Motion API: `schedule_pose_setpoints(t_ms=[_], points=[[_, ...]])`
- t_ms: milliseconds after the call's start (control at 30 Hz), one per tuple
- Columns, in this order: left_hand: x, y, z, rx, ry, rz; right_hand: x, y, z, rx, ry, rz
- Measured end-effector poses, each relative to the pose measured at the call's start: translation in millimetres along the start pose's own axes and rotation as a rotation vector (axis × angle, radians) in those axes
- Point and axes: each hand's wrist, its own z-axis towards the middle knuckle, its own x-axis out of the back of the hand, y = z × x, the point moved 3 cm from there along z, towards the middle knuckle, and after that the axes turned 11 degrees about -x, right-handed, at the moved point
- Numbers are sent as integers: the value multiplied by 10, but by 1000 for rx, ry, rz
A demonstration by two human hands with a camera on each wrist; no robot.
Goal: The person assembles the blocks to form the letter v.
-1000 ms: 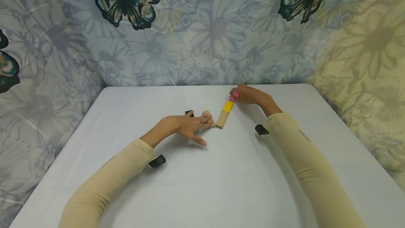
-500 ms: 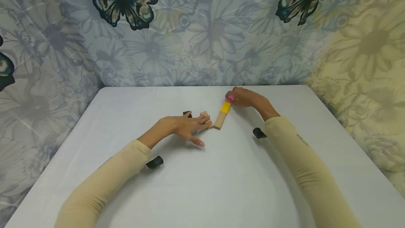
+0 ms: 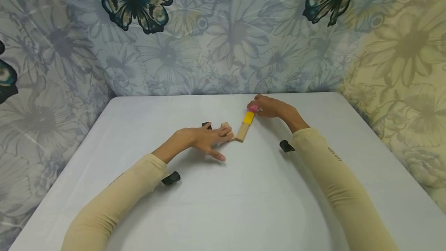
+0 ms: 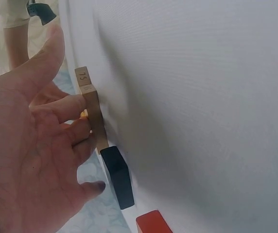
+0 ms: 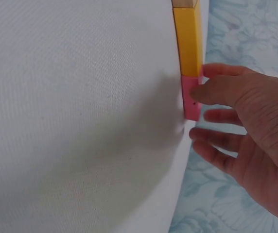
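My right hand (image 3: 270, 107) pinches a pink block (image 5: 189, 108) between thumb and finger at the far side of the table. The pink block touches the end of a yellow block (image 5: 188, 41). A bare wooden block (image 3: 242, 133) continues that slanted row towards me. My left hand (image 3: 209, 139) has its fingers spread, with fingertips touching another wooden block (image 4: 95, 121) and its thumb pointing away. A wooden end marked 75 (image 4: 82, 75) shows beyond it. At the other end of the touched block stands a black block (image 4: 118, 177), partly hidden by the hand in the head view.
A red block (image 4: 153, 223) shows at the bottom of the left wrist view. The white-covered table (image 3: 223, 204) ends at a wall of floral cloth (image 3: 237, 49). Dark wrist-worn devices (image 3: 170, 178) stick out beneath both sleeves.
My right hand has moved slightly left and towards me, bringing the pink block in line against the yellow block. The left hand stays in place on the wooden block.
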Motion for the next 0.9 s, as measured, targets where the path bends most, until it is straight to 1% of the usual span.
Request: schedule_pose_setpoints(t_ms=[167,400,633,900], points=[[-1,13,-9,0,-2,-1,0,-15,-16,37,9,8],[2,18,-1,-6,1,-5,10,-28,-24,27,12,0],[10,19,-10,-4,6,0,39,-30,-23,11,-4,14],[0,28,-12,-1,5,-16,11,-30,-38,23,0,33]])
